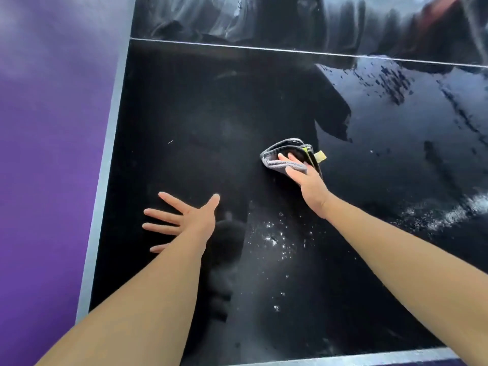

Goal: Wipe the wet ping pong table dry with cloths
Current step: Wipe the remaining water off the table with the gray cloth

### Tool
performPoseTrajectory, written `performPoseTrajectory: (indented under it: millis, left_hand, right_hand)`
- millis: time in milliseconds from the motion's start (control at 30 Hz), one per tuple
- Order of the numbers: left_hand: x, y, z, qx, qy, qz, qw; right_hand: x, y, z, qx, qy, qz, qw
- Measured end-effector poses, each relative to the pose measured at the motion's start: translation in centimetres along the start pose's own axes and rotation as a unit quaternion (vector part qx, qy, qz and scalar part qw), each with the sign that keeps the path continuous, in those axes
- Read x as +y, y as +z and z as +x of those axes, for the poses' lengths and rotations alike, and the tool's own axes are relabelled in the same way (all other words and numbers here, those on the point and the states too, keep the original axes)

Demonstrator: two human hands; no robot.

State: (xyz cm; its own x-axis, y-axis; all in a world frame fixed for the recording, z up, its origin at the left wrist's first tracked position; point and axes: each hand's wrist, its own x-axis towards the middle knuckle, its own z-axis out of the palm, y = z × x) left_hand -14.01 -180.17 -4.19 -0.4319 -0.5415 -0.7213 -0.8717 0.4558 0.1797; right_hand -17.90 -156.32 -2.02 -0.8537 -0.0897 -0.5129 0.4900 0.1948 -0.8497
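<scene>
Head view: right hand [303, 178] presses folded grey cloth [287, 154] flat onto ping pong table [184, 114], centre frame. Left hand [184, 220] at 8 o'clock, empty, fingers splayed, bracing. Risks: droplets [272, 239] at 6 o'clock missed; water sheet [396, 114] at 2 o'clock may soak cloth, leave smears.

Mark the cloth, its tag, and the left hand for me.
cloth [277, 151], head view, on the grey folded edge.
tag [320, 156], head view, middle of the yellowish label.
left hand [190, 219], head view, back of the flat open hand.
</scene>
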Motion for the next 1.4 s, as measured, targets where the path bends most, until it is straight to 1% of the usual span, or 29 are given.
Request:
performPoseTrajectory:
  millis: [67,100,200,233,300,333,400,433,467,500,533,600,633,700,733,767,833,900,967,1067,1133,1233,1300,1367,1400]
  left_hand:
    - [0.0,-0.2,-0.3,0.0,-0.015,-0.006,1.0]
    - [-0.2,-0.3,-0.3,-0.003,-0.005,-0.003,1.0]
    - [-0.9,-1.1,-0.1,-0.04,0.071,0.0,0.997]
    - [-1.2,-1.5,0.0,-0.046,0.085,0.007,0.995]
    - [-1.6,-2.0,-0.2,-0.053,0.104,0.017,0.993]
    - [-1.6,-1.6,-0.1,-0.057,0.115,0.017,0.992]
    - [-1.8,-1.2,-0.1,-0.053,0.093,-0.006,0.994]
    - [-2.1,-1.0,-0.3,-0.047,0.071,-0.016,0.996]
    - [-2.6,-0.7,-0.5,-0.038,0.068,-0.014,0.997]
    - [-3.5,-0.5,-0.8,-0.027,0.091,0.004,0.996]
    - [-4.6,-0.2,-1.0,-0.015,0.132,0.027,0.991]
    - [-8.0,-0.5,-1.5,0.015,0.223,0.075,0.972]
    - [-10.0,-0.7,-1.5,0.036,0.265,0.095,0.959]
    - [-14.2,-0.9,-1.3,0.083,0.337,0.138,0.927]
    - [-16.1,-0.8,-1.0,0.111,0.363,0.159,0.911]
    - [-17.7,-0.8,-0.8,0.14,0.386,0.17,0.896]
    - [-19.4,-0.5,-0.2,0.179,0.41,0.145,0.883]
    - [-19.3,0.0,0.1,0.199,0.411,0.129,0.88]
    - [-19.0,0.3,0.1,0.208,0.401,0.134,0.882]
    - [-19.1,0.7,0.3,0.226,0.4,0.135,0.878]
    - [-19.0,0.8,0.5,0.235,0.401,0.128,0.876]
    - [-18.9,0.9,0.6,0.252,0.397,0.126,0.873]
    - [-18.8,1.0,0.7,0.255,0.394,0.129,0.874]
    - [-18.8,1.0,0.9,0.257,0.391,0.129,0.874]
    - [-18.7,1.0,0.9,0.256,0.388,0.132,0.875]
  right_hand:
    - [1.7,2.2,-3.9,0.019,0.003,-0.012,1.0]
    - [2.5,3.4,-5.8,0.03,0.004,-0.013,0.999]
    - [5.4,6.8,-10.8,0.058,0.005,0.009,0.998]
    - [6.6,7.9,-12.5,0.064,0.004,0.006,0.998]
    - [9.5,10.1,-16.1,0.065,0.005,-0.014,0.998]
    - [10.9,11.3,-17.8,0.07,0.011,-0.043,0.997]
    - [13.5,13.4,-21.2,0.076,0.025,-0.079,0.994]
    - [14.5,14.4,-22.8,0.075,0.035,-0.065,0.994]
    - [15.1,15.5,-24.5,0.069,0.043,-0.053,0.995]
    - [15.6,16.6,-26.1,0.063,0.041,-0.044,0.996]
    - [15.8,17.6,-27.7,0.056,0.045,-0.031,0.997]
    - [15.1,19.0,-30.1,0.041,0.082,0.031,0.995]
    - [14.5,19.4,-31.1,0.034,0.107,0.073,0.991]
    - [13.0,19.6,-32.7,-0.011,0.14,0.145,0.979]
    - [12.4,19.4,-33.1,-0.016,0.142,0.175,0.974]
    - [11.3,18.9,-33.3,-0.004,0.146,0.208,0.967]
    - [8.7,17.6,-32.9,0.039,0.195,0.281,0.939]
    - [6.5,15.9,-31.2,0.088,0.203,0.299,0.928]
    - [4.0,13.7,-28.3,0.159,0.165,0.278,0.933]
    - [0.0,10.1,-21.7,0.215,0.091,0.246,0.941]
    - [-3.2,8.9,-17.4,0.199,0.052,0.224,0.953]
    - [-6.3,8.1,-10.6,0.186,0.048,0.113,0.975]
    - [-5.6,7.9,-6.6,0.158,0.062,0.016,0.985]
    - [-3.3,8.4,-4.2,0.108,0.095,-0.048,0.988]
    - [-2.1,8.9,-3.4,0.112,0.112,-0.077,0.984]
